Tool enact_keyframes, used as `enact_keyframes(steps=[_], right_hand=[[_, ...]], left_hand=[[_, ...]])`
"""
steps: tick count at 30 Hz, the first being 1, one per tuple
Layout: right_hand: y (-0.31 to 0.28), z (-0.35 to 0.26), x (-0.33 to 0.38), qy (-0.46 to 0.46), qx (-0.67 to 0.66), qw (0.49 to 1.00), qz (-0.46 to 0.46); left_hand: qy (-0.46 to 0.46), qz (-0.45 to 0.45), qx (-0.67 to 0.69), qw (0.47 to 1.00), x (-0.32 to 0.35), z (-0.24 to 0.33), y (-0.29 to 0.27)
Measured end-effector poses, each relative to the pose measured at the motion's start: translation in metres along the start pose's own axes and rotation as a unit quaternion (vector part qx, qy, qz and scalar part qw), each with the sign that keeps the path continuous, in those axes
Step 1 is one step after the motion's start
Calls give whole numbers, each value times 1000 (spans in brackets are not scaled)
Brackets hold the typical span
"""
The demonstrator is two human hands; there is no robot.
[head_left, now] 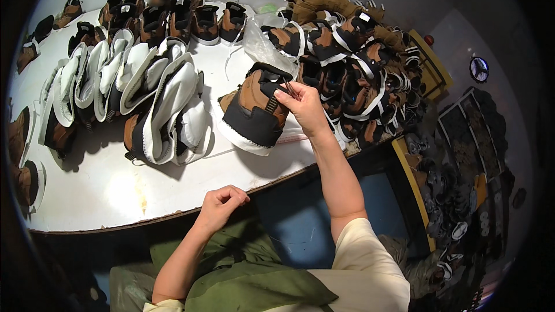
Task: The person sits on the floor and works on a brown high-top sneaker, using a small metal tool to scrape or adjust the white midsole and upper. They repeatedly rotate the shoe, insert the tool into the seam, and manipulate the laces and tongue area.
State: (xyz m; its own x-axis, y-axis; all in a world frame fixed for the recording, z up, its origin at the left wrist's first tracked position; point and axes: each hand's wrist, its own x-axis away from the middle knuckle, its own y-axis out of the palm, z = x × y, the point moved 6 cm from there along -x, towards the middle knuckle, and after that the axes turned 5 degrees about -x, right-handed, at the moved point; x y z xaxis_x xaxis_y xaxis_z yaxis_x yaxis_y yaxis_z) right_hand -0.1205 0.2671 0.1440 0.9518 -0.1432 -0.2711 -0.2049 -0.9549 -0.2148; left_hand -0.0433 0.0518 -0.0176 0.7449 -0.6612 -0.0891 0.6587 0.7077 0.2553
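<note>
A brown and black shoe upper (257, 112) with a white, stitched lower edge is at the middle of the white table, its heel toward me. My right hand (300, 104) is closed on its collar, thumb and fingers pinching the black padded edge. Some thin dark piece pokes up beside those fingers, too small to name. Just off the table's front edge, my left hand (222, 207) is curled closed with nothing showing in it. Left of the held upper, a row of similar shoe uppers (167, 110) lies on edge, white linings toward me.
More brown and black uppers (179, 20) stand along the back of the table (115, 190). A heaped pile of uppers (352, 81) fills the right end, with clear plastic (260, 46) beside it. Beyond, at right, are a yellow frame (430, 69) and racks holding dark shoes.
</note>
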Motion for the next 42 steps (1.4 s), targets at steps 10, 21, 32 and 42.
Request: enact_keyframes(steps=[10, 21, 32, 42], right_hand=[[4, -3, 1, -8, -25, 1000, 11], [-21, -30, 42, -11, -131, 989, 63], [-48, -16, 135, -132, -212, 967, 53], [-52, -17, 162, -139, -201, 964, 109]], left_hand=[[-49, 31, 68, 996, -14, 2, -1], [6, 22, 283, 959, -38, 50, 5], [-49, -28, 408, 911, -7, 65, 57], [-50, -47, 332, 941, 10, 74, 69]])
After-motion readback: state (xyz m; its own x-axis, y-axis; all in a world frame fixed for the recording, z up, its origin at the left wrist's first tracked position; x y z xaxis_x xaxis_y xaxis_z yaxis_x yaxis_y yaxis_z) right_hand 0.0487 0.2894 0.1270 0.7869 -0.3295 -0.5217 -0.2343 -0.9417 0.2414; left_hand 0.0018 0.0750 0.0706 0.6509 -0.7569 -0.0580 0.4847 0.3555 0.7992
